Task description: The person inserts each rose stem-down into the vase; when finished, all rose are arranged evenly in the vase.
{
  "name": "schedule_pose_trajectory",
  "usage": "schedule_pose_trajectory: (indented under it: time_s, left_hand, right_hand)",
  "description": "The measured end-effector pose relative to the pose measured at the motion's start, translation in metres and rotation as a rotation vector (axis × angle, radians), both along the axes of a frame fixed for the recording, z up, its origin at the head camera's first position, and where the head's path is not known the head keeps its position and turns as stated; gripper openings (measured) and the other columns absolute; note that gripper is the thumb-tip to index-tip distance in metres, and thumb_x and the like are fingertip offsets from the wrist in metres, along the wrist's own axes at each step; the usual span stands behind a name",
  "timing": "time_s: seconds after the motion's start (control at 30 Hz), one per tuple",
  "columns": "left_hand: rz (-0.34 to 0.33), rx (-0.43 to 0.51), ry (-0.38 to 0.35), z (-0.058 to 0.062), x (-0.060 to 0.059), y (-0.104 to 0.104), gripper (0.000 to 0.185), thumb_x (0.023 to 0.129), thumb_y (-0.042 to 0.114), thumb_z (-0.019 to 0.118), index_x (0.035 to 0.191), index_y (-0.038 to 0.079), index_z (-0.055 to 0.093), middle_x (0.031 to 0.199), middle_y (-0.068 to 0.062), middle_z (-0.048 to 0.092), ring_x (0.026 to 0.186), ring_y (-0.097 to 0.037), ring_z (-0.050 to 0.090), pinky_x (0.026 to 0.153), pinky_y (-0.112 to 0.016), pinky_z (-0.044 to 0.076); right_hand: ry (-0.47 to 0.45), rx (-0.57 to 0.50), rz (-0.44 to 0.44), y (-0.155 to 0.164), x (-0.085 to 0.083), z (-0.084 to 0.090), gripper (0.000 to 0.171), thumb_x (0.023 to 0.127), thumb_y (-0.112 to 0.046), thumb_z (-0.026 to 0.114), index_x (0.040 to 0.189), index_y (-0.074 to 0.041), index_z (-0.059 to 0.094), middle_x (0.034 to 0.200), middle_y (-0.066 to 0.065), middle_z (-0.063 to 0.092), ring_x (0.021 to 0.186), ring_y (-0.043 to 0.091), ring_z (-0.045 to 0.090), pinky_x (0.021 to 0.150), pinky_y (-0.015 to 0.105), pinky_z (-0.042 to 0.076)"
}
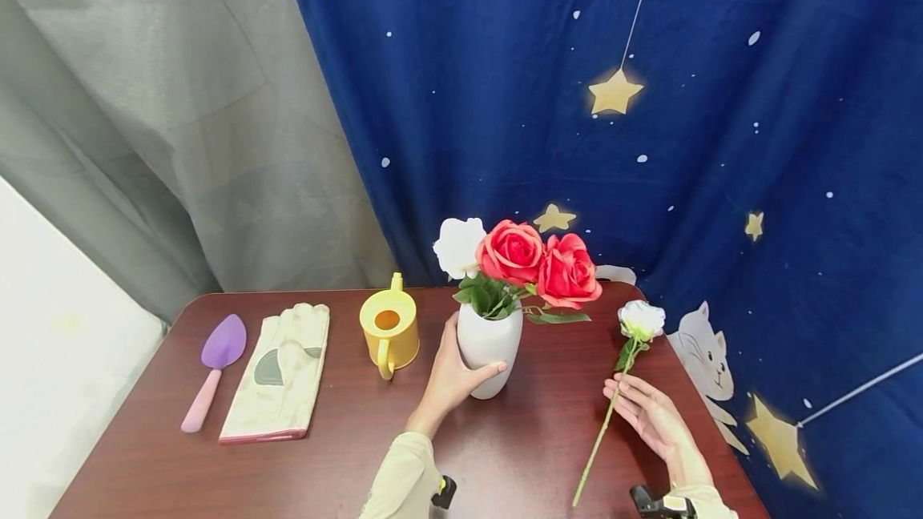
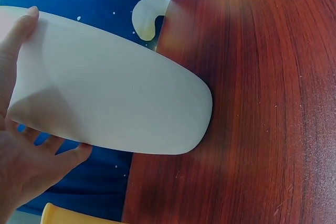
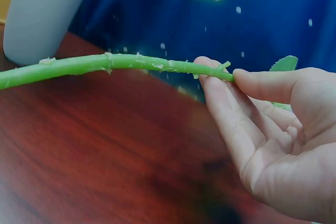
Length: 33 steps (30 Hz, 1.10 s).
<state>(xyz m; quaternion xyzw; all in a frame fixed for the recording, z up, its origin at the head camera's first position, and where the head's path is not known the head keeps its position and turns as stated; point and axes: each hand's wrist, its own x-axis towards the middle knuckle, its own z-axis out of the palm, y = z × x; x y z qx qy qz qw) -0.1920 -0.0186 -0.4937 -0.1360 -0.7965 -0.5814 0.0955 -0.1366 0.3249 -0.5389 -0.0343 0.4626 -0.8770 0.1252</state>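
Note:
A white vase stands at the table's middle, slightly tilted in the head view. Two red roses and one white flower rise from its mouth with green leaves. Around the vase's left side my left hand curls, thumb across the front; the left wrist view shows fingers and thumb on either side of the white wall. Farther right, my right hand pinches the stem of a white artificial rose between thumb and fingers. That green stem crosses the right wrist view, apart from the vase.
Left of the vase stands a yellow watering can. Folded cream gloves and a purple trowel with a pink handle lie farther left on the brown table. A blue starred curtain hangs behind the table's back edge.

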Motion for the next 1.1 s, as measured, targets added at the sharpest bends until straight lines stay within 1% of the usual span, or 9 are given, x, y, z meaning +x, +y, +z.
schedule_pose_trajectory:
  time_s: [0.07, 0.13, 0.3, 0.47, 0.57, 0.7, 0.9, 1.1]
  left_hand:
    - [0.004, 0.000, -0.002, 0.000, 0.000, 0.000, 0.103, 0.060, 0.041, 0.086, 0.141, 0.020, 0.027, 0.130, 0.001, 0.043, 0.112, -0.015, 0.047, 0.090, -0.042, 0.040]
    - [0.008, 0.000, -0.001, 0.000, 0.001, 0.001, 0.102, 0.060, 0.041, 0.086, 0.141, 0.021, 0.027, 0.130, 0.001, 0.043, 0.112, -0.015, 0.047, 0.090, -0.042, 0.040]
    - [0.026, -0.003, 0.007, 0.000, 0.002, 0.003, 0.103, 0.060, 0.042, 0.086, 0.142, 0.021, 0.027, 0.131, 0.001, 0.043, 0.112, -0.016, 0.047, 0.091, -0.042, 0.040]
    - [0.061, -0.012, 0.017, -0.001, 0.002, 0.004, 0.104, 0.059, 0.043, 0.086, 0.142, 0.021, 0.027, 0.132, 0.001, 0.042, 0.112, -0.015, 0.046, 0.092, -0.040, 0.039]
    - [0.076, -0.003, 0.022, -0.001, 0.003, 0.006, 0.104, 0.059, 0.043, 0.086, 0.141, 0.020, 0.028, 0.131, 0.001, 0.042, 0.112, -0.015, 0.046, 0.092, -0.041, 0.039]
    - [0.103, 0.007, 0.024, -0.002, 0.004, 0.009, 0.102, 0.059, 0.041, 0.086, 0.140, 0.018, 0.029, 0.130, 0.000, 0.043, 0.112, -0.016, 0.046, 0.092, -0.041, 0.039]
    - [0.158, -0.026, 0.017, -0.001, 0.005, 0.014, 0.101, 0.059, 0.041, 0.086, 0.140, 0.016, 0.030, 0.128, -0.002, 0.044, 0.112, -0.017, 0.046, 0.092, -0.040, 0.040]
    - [0.208, -0.047, 0.029, 0.000, 0.007, 0.017, 0.101, 0.059, 0.044, 0.085, 0.139, 0.015, 0.031, 0.125, -0.004, 0.046, 0.111, -0.020, 0.047, 0.090, -0.043, 0.041]
  right_hand:
    - [0.040, -0.033, 0.001, -0.004, 0.000, 0.005, 0.040, 0.099, 0.006, 0.028, 0.109, -0.006, 0.065, 0.108, 0.010, 0.066, 0.103, 0.019, 0.061, 0.087, 0.027, 0.045]
    - [0.078, -0.064, -0.015, -0.010, 0.000, 0.010, 0.039, 0.098, 0.008, 0.028, 0.110, -0.003, 0.064, 0.108, 0.012, 0.065, 0.103, 0.021, 0.061, 0.088, 0.029, 0.045]
    - [0.162, -0.113, -0.097, -0.023, 0.000, 0.025, 0.038, 0.097, 0.010, 0.028, 0.109, -0.001, 0.063, 0.107, 0.015, 0.066, 0.101, 0.025, 0.062, 0.086, 0.031, 0.046]
    - [0.225, -0.181, -0.155, -0.034, -0.001, 0.040, 0.036, 0.097, 0.010, 0.030, 0.107, 0.001, 0.063, 0.106, 0.017, 0.065, 0.101, 0.027, 0.062, 0.086, 0.033, 0.047]
    - [0.236, -0.226, -0.198, -0.039, -0.001, 0.049, 0.033, 0.097, 0.009, 0.032, 0.106, 0.002, 0.062, 0.105, 0.018, 0.066, 0.100, 0.027, 0.062, 0.085, 0.033, 0.047]
    - [0.225, -0.271, -0.251, -0.046, -0.002, 0.060, 0.031, 0.097, 0.008, 0.033, 0.104, 0.003, 0.063, 0.103, 0.018, 0.066, 0.097, 0.027, 0.063, 0.083, 0.033, 0.048]
    - [0.219, -0.371, -0.261, -0.053, -0.003, 0.075, 0.036, 0.098, 0.008, 0.029, 0.103, 0.004, 0.065, 0.101, 0.018, 0.067, 0.096, 0.027, 0.064, 0.085, 0.032, 0.047]
    - [0.241, -0.360, -0.315, -0.066, -0.005, 0.097, 0.035, 0.098, 0.007, 0.031, 0.101, 0.002, 0.066, 0.097, 0.016, 0.068, 0.094, 0.025, 0.065, 0.084, 0.031, 0.048]
